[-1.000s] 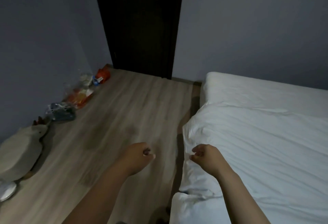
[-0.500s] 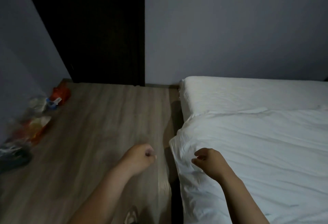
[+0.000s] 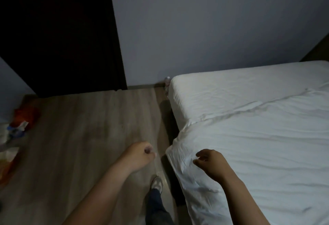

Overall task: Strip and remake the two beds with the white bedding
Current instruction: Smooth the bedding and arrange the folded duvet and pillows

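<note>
A bed with a white sheet (image 3: 240,86) over its far end stands on the right, against the grey wall. A white duvet (image 3: 267,146) covers the nearer part, and its corner hangs over the bed's left edge. My right hand (image 3: 211,162) hovers just over that corner with its fingers loosely curled and holding nothing. To the left, over the floor, my left hand (image 3: 140,155) is curled into a fist with nothing in it. Only this one bed is in view.
Wooden floor (image 3: 92,135) runs along the left of the bed. A dark door (image 3: 62,37) stands at the back left. Red and orange packets and bags (image 3: 23,119) lie by the left wall. A plastic bottle (image 3: 167,83) stands at the bed's far corner. My shoe (image 3: 157,183) is beside the bed.
The view has swung right and moved along the bed, so the clutter on the left has slid toward the frame edge. My right hand's fingers have loosened a little. My left fist is unchanged.
</note>
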A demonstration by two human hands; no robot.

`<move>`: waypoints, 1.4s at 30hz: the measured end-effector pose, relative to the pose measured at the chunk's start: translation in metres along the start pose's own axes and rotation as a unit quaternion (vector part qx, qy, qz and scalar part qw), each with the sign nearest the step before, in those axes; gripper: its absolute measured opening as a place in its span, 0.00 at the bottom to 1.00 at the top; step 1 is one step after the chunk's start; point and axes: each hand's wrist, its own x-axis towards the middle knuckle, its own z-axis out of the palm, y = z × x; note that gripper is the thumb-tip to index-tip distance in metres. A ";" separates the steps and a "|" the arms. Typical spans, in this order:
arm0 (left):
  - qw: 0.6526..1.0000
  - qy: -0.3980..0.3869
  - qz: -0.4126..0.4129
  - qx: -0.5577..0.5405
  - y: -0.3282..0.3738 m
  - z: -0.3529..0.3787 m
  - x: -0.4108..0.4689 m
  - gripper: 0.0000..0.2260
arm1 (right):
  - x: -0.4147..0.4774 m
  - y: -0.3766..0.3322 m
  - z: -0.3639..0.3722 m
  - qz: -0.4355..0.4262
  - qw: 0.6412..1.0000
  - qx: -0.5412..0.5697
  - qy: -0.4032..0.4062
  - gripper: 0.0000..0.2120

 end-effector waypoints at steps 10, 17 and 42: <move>0.997 0.025 0.025 0.074 0.065 -0.067 0.160 0.04 | 0.145 -0.019 -0.066 0.030 0.998 0.059 0.024 0.17; 0.994 -0.046 0.058 0.076 0.114 -0.064 0.250 0.10 | 0.191 -0.004 -0.104 0.090 0.988 0.110 0.064 0.16; 0.729 -0.481 0.341 0.348 0.232 0.029 0.435 0.16 | 0.169 -0.049 -0.019 0.537 0.687 0.393 0.294 0.18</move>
